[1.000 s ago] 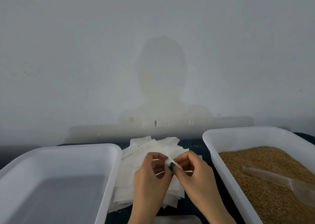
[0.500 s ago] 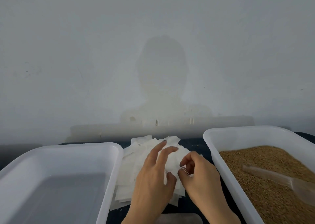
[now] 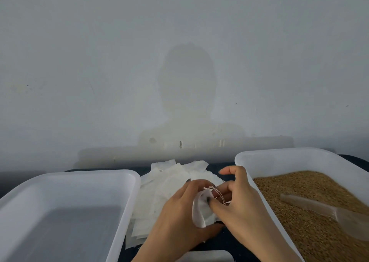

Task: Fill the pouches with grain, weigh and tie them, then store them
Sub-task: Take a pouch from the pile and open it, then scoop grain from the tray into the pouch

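One pouch (image 3: 200, 212) is off the stack and sits between the two hands, low in the middle of the view and just above the near edge of the pile of flat white pouches (image 3: 169, 184) it overlaps. The left hand (image 3: 175, 216) curls round its left side, fingers bent over the top edge, while the right hand (image 3: 239, 204) pinches it from the right, thumb pressed on the fabric and the thin drawstring (image 3: 218, 194) looped by its middle fingers; the right index finger is raised clear of the pouch. The pouch is white and slack, and whether there is grain inside cannot be told. The pouches in the pile overlap too much to count. Two white plastic trays flank the pile on the dark worktop (image 3: 229, 239) — the left tray (image 3: 83, 175) holds nothing that can be seen, and the right tray (image 3: 279, 152) holds brown grain (image 3: 299, 192) with one clear plastic scoop (image 3: 323, 209) lying on it, well apart from the right hand. Part of one pale flat object (image 3: 207, 256) shows at the bottom edge, too cut off to identify. A person's shadow falls on the grey wall (image 3: 99, 52) behind. Half a second earlier the left hand lay with straight fingers over the pile and no pouch was raised — now it grips one, and the trays and scoop have not moved.
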Action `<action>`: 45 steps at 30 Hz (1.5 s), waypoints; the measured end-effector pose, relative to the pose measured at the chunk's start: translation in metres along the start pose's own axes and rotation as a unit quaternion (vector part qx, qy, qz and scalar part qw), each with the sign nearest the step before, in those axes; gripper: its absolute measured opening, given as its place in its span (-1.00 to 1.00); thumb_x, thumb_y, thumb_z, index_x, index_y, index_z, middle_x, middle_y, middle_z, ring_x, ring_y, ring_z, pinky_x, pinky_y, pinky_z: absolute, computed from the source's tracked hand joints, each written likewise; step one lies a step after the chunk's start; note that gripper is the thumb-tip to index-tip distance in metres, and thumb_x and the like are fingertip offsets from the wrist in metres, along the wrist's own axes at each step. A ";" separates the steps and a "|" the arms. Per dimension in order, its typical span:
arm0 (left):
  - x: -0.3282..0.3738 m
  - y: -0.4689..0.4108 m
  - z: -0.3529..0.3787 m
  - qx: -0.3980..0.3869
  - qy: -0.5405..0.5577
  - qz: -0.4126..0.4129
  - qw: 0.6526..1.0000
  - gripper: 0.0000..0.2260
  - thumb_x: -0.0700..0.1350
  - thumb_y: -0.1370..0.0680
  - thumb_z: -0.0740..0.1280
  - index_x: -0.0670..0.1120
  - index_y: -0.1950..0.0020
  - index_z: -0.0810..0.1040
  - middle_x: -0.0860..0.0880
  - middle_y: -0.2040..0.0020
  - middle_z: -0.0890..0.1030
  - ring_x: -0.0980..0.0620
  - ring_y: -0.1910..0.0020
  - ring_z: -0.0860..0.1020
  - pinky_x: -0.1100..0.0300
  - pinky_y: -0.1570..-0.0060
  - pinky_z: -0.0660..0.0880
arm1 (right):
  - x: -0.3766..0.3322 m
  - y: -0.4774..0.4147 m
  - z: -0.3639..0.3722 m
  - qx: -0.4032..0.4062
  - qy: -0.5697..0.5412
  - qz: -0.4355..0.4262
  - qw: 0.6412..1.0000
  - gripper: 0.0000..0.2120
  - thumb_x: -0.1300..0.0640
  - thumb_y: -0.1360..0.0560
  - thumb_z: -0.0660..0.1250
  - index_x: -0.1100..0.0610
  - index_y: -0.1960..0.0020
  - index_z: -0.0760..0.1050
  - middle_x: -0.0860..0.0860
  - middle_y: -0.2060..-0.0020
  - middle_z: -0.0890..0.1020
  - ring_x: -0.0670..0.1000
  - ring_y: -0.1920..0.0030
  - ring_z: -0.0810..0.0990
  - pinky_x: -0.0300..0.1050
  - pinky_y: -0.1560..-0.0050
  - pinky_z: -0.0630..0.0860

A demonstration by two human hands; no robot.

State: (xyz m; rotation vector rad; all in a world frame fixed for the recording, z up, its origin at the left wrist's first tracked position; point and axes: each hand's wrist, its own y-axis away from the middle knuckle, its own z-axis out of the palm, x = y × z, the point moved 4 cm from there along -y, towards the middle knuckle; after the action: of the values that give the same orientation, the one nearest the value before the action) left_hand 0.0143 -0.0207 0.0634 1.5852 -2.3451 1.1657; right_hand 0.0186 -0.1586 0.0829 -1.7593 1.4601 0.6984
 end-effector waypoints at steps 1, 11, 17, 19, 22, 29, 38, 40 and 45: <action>0.003 -0.002 -0.005 0.014 -0.024 0.006 1.000 -0.35 0.14 -0.05 0.69 0.20 -0.05 0.50 0.22 0.11 0.60 0.39 0.22 0.55 0.56 0.11 0.41 | -0.003 0.002 -0.005 0.001 0.008 -0.008 1.000 -0.43 0.07 -0.45 0.50 -0.20 -0.19 0.16 -0.10 0.22 0.65 -0.14 0.21 0.63 -0.19 0.15 0.60; 0.025 0.003 -0.009 -0.102 0.179 -0.006 0.978 -0.61 0.25 -0.30 0.43 0.23 -0.07 0.47 0.28 -0.04 0.59 0.19 -0.06 0.55 0.41 0.04 0.43 | -0.005 0.030 -0.041 -0.041 0.005 -0.008 0.999 -0.51 0.09 -0.47 0.49 -0.25 -0.17 0.27 -0.13 0.18 0.68 -0.29 0.16 0.62 -0.37 0.15 0.54; 0.060 0.008 0.010 -0.180 0.133 0.003 0.975 -0.56 0.52 -0.30 0.17 0.33 -0.07 0.31 0.41 -0.06 0.46 0.32 -0.05 0.43 0.45 0.09 0.39 | 0.010 0.049 -0.088 -0.135 0.011 -0.024 0.990 -0.71 -0.20 -0.45 0.38 -0.30 -0.12 0.38 -0.32 0.06 0.64 -0.28 0.07 0.63 -0.39 0.15 0.55; 0.068 0.009 0.013 -0.179 0.135 0.013 0.974 -0.50 0.57 -0.31 0.12 0.29 -0.07 0.32 0.32 -0.03 0.49 0.29 -0.06 0.44 0.43 0.10 0.39 | 0.036 0.035 -0.122 -0.113 0.083 -0.015 0.990 -0.82 -0.19 -0.48 0.30 -0.33 -0.07 0.42 -0.34 0.06 0.62 -0.36 0.01 0.57 -0.44 0.09 0.53; 0.076 0.011 0.016 -0.173 0.134 0.013 0.976 -0.48 0.55 -0.31 0.10 0.26 -0.10 0.29 0.29 -0.04 0.47 0.31 -0.05 0.44 0.42 0.09 0.42 | 0.101 -0.007 -0.177 -0.039 0.255 0.054 0.965 -0.85 0.02 -0.61 0.27 -0.12 -0.17 0.50 -0.21 -0.15 0.61 -0.22 -0.11 0.57 -0.21 -0.16 0.53; 0.086 0.017 0.018 -0.131 0.165 -0.019 0.977 -0.46 0.47 -0.29 0.17 0.17 -0.12 0.31 0.22 0.03 0.49 0.36 0.00 0.44 0.47 0.09 0.39 | 0.182 -0.044 -0.164 -0.092 0.442 0.120 0.884 -0.76 -0.07 -0.64 0.21 0.06 -0.03 0.56 -0.03 0.11 0.64 -0.02 0.11 0.63 -0.17 0.11 0.58; 0.086 0.024 0.028 -0.108 0.209 -0.051 0.971 -0.42 0.45 -0.34 0.26 0.11 -0.16 0.30 0.12 0.05 0.54 0.28 0.15 0.49 0.43 0.15 0.41 | 0.160 -0.038 -0.140 -0.090 0.494 0.046 0.864 -0.08 -0.62 -0.24 -0.19 0.05 0.09 0.63 -0.03 0.01 0.59 0.01 -0.23 0.47 -0.06 -0.18 0.51; 0.084 0.025 0.033 -0.113 0.204 -0.066 0.970 -0.39 0.41 -0.24 0.29 0.14 -0.17 0.29 0.14 -0.01 0.52 0.32 0.09 0.49 0.44 0.12 0.41 | 0.162 -0.038 -0.139 -0.083 0.494 0.057 0.864 -0.16 -0.60 -0.32 -0.12 0.07 0.14 0.59 -0.04 0.06 0.58 0.00 -0.21 0.47 -0.09 -0.15 0.52; 0.076 0.027 0.040 -0.116 0.197 -0.080 0.970 -0.41 0.31 -0.25 0.37 0.15 -0.17 0.28 0.20 -0.13 0.49 0.32 -0.06 0.48 0.48 0.02 0.39 | 0.158 -0.038 -0.153 0.001 0.482 0.010 0.876 -0.72 -0.18 -0.58 0.28 0.00 -0.06 0.60 -0.08 0.05 0.54 -0.05 -0.09 0.46 -0.19 0.03 0.49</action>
State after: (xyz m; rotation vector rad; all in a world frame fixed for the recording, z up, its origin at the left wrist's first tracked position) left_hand -0.0298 -0.0988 0.0547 1.2957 -1.9778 1.0172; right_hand 0.0811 -0.3712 0.0551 -2.2142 2.0816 -0.2697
